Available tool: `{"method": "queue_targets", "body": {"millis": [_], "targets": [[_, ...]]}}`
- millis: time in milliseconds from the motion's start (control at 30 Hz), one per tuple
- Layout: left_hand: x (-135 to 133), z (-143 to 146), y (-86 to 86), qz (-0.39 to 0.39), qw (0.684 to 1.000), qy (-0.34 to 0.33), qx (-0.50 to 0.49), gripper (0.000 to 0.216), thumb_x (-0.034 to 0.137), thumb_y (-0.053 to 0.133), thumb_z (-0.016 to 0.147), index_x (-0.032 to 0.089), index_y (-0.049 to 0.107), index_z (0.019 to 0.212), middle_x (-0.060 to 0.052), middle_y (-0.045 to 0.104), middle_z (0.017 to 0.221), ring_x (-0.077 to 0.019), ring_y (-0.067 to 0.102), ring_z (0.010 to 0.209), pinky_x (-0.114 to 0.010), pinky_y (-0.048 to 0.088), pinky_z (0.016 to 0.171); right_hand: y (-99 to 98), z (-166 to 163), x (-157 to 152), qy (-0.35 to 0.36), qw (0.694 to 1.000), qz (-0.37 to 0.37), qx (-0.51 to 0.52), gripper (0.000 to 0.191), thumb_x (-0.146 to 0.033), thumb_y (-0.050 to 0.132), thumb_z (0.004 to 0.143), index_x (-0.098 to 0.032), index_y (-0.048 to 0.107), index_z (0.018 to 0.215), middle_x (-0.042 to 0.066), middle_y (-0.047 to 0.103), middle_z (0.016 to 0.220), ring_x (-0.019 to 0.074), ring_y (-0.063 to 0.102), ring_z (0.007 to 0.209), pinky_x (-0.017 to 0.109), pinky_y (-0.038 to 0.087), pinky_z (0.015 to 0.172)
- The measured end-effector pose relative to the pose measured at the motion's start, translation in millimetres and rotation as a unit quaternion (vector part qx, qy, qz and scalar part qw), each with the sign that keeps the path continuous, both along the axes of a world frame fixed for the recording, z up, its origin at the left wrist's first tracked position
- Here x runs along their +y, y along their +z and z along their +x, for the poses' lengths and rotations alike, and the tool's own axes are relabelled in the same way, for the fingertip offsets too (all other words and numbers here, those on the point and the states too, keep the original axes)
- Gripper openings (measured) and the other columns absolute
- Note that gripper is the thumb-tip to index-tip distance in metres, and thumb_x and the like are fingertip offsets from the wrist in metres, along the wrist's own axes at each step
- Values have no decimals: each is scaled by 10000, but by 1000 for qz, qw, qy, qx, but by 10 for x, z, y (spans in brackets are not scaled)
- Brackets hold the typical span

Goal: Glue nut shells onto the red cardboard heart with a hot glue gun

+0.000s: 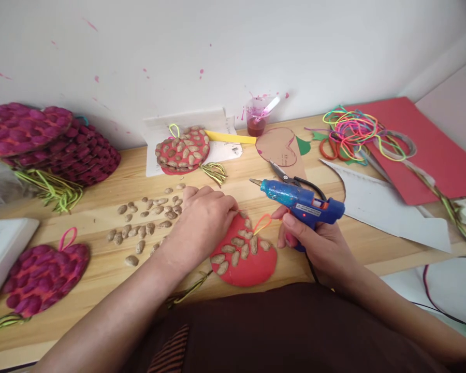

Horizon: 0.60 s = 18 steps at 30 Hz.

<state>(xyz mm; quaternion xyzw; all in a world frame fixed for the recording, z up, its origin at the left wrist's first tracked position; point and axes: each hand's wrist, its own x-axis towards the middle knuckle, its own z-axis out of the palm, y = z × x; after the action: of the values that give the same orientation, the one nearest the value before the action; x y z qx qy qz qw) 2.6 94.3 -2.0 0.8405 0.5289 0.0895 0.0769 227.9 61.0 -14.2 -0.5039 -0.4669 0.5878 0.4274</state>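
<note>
A red heart-shaped card (248,264) lies on the wooden table (101,269) in front of me, its upper half covered with glued seeds and an orange loop at its top. My left hand (204,220) rests on the heart's upper left edge, fingers curled down onto it; whether a seed is under them is hidden. My right hand (314,241) is wrapped round the handle of a blue hot glue gun (301,202), its nozzle pointing left above the heart. Loose seeds (147,220) are scattered just left of my left hand.
A stack of seed-covered red hearts (182,150) sits on paper at the back. Magenta-painted hearts lie at the left (42,277) and stacked far left (50,142). Scissors (283,173), a paint cup (256,119), coloured cords (351,132), red paper (431,150) and white paper (380,204) fill the right.
</note>
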Motion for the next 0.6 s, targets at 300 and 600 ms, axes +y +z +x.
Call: {"method": "queue_targets", "body": {"millis": [300, 600], "targets": [[27, -13, 6, -27, 999, 15, -29, 162, 226, 610, 918, 199, 737, 821, -72, 749, 826, -275, 646, 856, -453, 354, 864, -20, 8, -2, 8, 1000, 19, 8, 241, -453, 695, 902, -213, 697, 923, -64, 520, 554, 142, 587, 538, 290, 480, 569], [81, -204, 130, -320, 723, 129, -599, 272, 365, 862, 700, 170, 738, 843, -11, 695, 754, -137, 594, 700, -277, 453, 712, -69, 33, -11, 3, 998, 52, 46, 281, -469, 669, 921, -190, 693, 938, -63, 519, 525, 134, 583, 500, 266, 473, 536]]}}
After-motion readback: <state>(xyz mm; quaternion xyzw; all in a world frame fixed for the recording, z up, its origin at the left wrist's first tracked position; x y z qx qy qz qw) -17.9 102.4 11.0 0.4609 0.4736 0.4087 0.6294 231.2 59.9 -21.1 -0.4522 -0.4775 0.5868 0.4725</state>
